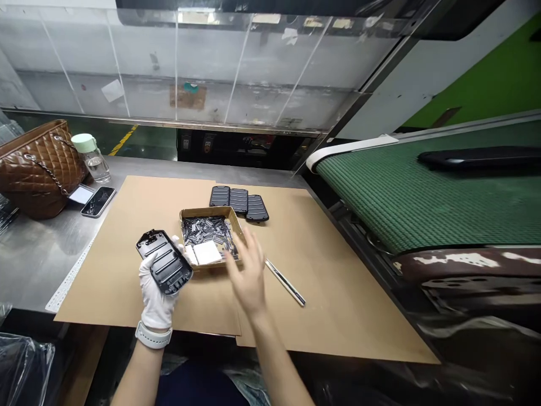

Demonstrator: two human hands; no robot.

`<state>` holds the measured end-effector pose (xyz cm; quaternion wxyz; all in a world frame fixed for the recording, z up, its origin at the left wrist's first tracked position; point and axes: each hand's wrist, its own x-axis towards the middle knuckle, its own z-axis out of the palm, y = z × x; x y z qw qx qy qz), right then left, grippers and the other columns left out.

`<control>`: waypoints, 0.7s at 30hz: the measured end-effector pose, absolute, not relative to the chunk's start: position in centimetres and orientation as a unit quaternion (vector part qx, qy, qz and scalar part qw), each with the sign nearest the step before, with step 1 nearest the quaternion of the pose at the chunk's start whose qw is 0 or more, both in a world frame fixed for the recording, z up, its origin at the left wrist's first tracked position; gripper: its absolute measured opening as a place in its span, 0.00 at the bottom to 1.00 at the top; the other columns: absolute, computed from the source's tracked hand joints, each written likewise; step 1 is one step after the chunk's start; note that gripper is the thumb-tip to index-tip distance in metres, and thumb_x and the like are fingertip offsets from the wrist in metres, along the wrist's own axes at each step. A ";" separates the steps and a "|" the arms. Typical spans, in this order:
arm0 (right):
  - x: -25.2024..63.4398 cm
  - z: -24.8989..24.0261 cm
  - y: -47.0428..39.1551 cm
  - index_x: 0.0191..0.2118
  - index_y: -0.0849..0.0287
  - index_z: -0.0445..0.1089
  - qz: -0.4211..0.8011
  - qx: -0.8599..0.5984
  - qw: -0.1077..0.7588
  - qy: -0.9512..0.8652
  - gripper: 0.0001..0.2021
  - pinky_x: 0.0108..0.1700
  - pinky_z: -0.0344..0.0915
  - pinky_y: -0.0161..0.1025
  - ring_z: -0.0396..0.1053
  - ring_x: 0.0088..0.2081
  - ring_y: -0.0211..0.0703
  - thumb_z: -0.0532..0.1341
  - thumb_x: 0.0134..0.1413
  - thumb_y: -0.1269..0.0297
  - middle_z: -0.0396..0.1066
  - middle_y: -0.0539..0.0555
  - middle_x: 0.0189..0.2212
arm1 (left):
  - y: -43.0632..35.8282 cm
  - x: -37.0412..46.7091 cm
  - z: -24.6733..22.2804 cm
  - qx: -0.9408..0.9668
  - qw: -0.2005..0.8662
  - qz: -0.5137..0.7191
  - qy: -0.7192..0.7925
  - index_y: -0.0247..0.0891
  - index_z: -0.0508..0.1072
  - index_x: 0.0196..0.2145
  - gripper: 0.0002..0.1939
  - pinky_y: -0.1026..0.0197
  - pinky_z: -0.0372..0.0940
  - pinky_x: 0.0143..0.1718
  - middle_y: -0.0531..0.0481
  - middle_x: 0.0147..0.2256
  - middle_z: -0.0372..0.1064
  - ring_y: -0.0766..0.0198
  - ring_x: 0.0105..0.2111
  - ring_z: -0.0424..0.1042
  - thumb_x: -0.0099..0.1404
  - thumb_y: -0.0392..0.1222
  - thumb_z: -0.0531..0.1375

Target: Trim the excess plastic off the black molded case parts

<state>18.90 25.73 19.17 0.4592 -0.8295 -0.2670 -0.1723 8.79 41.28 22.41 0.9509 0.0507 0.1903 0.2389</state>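
Note:
A white glove covers my left hand [154, 301], which grips a black ribbed plastic cover [167, 262] tilted over the cardboard. My bare right hand [248, 276] is slightly blurred, its fingers spread, at the right front corner of a shallow cardboard box [210, 212]. Nothing shows in its fingers. Inside the box lie many small dark strip-like parts [205, 230] and a white square pad [207, 252]. Behind the box, three similar black covers [239, 201] lie side by side, overlapping a little. A slim white and black pen-like tool [285, 283] rests to the right of my right hand.
Brown cardboard sheets [333, 299] cover the metal table. At left are a brown quilted bag [40, 169], a water bottle [93, 160] and a phone [98, 202]. A green conveyor belt [393, 203] runs along the right, carrying a long black part [477, 158].

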 end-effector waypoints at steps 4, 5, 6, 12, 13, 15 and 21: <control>25.1 16.3 20.9 0.45 0.60 0.72 -0.107 -0.919 0.370 -0.085 0.27 0.57 0.54 0.63 0.62 0.55 0.62 0.55 0.50 0.43 0.68 0.66 0.51 | 41.4 7.8 21.6 0.049 0.970 0.204 0.125 0.41 0.66 0.57 0.25 0.41 0.59 0.57 0.42 0.53 0.70 0.48 0.54 0.68 0.63 0.48 0.55; 25.9 15.4 19.5 0.41 0.61 0.73 -0.097 -0.924 0.363 -0.067 0.28 0.56 0.55 0.65 0.62 0.54 0.65 0.55 0.47 0.41 0.68 0.68 0.49 | 41.3 7.7 21.4 0.049 0.972 0.198 0.115 0.41 0.66 0.58 0.26 0.40 0.57 0.58 0.42 0.54 0.69 0.47 0.55 0.67 0.63 0.51 0.56; 26.3 14.6 18.2 0.38 0.60 0.73 -0.087 -0.927 0.359 -0.055 0.28 0.55 0.56 0.65 0.63 0.52 0.65 0.55 0.45 0.39 0.69 0.68 0.47 | 41.3 7.6 21.4 0.049 0.974 0.192 0.110 0.41 0.65 0.58 0.28 0.40 0.56 0.59 0.41 0.54 0.69 0.47 0.56 0.66 0.63 0.54 0.56; 23.0 15.2 16.9 0.53 0.64 0.66 -0.060 -0.916 0.394 -0.033 0.32 0.51 0.64 0.60 0.68 0.51 0.62 0.49 0.54 0.43 0.70 0.70 0.49 | 40.3 7.9 22.1 0.081 0.973 0.165 0.137 0.46 0.63 0.60 0.31 0.41 0.58 0.57 0.42 0.51 0.71 0.49 0.53 0.69 0.63 0.61 0.53; 21.8 16.4 17.8 0.58 0.62 0.63 -0.050 -0.904 0.420 -0.053 0.31 0.53 0.64 0.59 0.66 0.54 0.60 0.49 0.56 0.45 0.67 0.67 0.54 | 40.0 8.0 22.4 0.088 0.972 0.168 0.140 0.48 0.63 0.60 0.30 0.42 0.59 0.56 0.44 0.50 0.72 0.51 0.51 0.71 0.63 0.61 0.53; 19.0 19.0 20.0 0.60 0.56 0.61 -0.013 -0.858 0.492 -0.146 0.26 0.58 0.62 0.52 0.63 0.59 0.53 0.51 0.60 0.50 0.64 0.60 0.59 | 39.3 8.1 22.7 0.104 0.969 0.178 0.138 0.51 0.62 0.60 0.29 0.44 0.62 0.54 0.45 0.48 0.73 0.53 0.47 0.73 0.64 0.60 0.54; 12.8 24.6 26.7 0.54 0.54 0.69 0.057 -0.749 0.552 -0.362 0.16 0.47 0.72 0.38 0.73 0.48 0.44 0.55 0.62 0.65 0.75 0.56 0.47 | 36.8 8.1 23.2 0.128 0.954 0.238 0.128 0.53 0.66 0.57 0.25 0.55 0.61 0.56 0.52 0.48 0.74 0.62 0.45 0.73 0.63 0.57 0.56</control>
